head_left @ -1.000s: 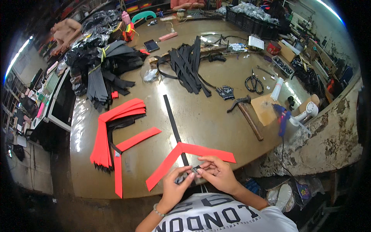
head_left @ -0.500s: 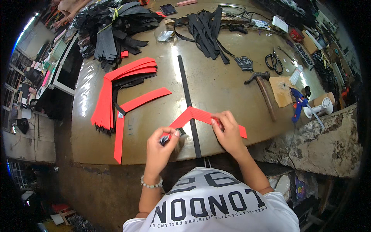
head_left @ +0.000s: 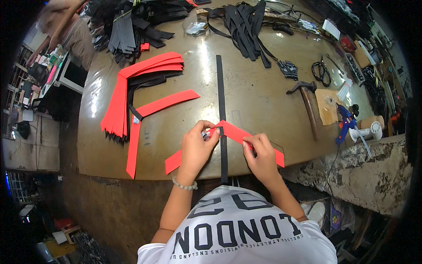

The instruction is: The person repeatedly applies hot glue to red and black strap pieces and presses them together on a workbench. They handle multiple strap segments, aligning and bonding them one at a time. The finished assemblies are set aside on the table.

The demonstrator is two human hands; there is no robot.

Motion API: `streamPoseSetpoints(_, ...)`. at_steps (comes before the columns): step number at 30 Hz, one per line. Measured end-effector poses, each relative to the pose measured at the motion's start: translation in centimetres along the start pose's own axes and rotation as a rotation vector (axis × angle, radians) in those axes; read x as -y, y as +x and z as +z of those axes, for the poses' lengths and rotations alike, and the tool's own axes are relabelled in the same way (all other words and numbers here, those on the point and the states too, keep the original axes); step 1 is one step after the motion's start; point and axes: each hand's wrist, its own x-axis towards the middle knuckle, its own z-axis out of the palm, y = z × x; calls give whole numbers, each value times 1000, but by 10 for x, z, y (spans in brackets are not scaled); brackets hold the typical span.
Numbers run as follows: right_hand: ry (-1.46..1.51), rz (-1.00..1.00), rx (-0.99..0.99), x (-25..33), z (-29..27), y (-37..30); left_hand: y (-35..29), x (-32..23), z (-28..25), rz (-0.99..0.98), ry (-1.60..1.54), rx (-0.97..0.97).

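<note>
I'm pinching the folded peak of a red V-shaped strap piece [head_left: 228,132] with my left hand [head_left: 195,147], lower centre of frame. My right hand [head_left: 259,154] is pressing its right leg flat, keeping it aligned over the long black webbing strip [head_left: 221,101] beneath.

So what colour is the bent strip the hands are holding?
Bright red. The V-shaped strip shows best in the head view, crossing a black strap.
</note>
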Motion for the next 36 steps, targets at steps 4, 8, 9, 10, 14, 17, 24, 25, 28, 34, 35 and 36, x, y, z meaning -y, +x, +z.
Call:
streamPoseSetpoints(4, -71, -191, 187, 5, -16, -5, -3, -2, 4, 32, 11, -23)
streamPoseSetpoints(8, -7, -335, 455, 11, -26, -15, -4, 3, 4, 127, 78, -30)
streamPoseSetpoints(9, -28, -353, 466, 12, -25, -17, -4, 4, 2, 139, 49, -29)
streamPoseSetpoints(10, -60, -372, 503, 14, -24, -19, -5, 5, 2, 138, 25, -15)
streamPoseSetpoints(14, -49, -292, 486, 14, -20, -20, -6, 6, 2, 107, -1, 9)
streamPoseSetpoints(17, -119, -340, 485, 13, -17, -23, -5, 4, 4, 152, -19, -55)
streamPoseSetpoints(24, -186, -340, 425, 18, -11, -25, -3, -4, 3, 33, -5, -25)
streamPoseSetpoints(25, -181, -342, 418, 18, -9, -25, -4, -5, 4, 36, -14, -42)
streamPoseSetpoints(28, -180, -348, 404, 17, -2, -23, -6, -5, 8, 65, -39, -88)
streamPoseSetpoints(34, -86, -376, 321, 21, 8, 4, -9, 2, 10, 66, 57, -52)
streamPoseSetpoints(35, -79, -412, 321, 21, 6, 15, -9, 3, 10, 68, 71, -49)
streamPoseSetpoints(36, -46, -472, 294, 22, 3, 27, -9, 5, 11, 84, 67, -62)
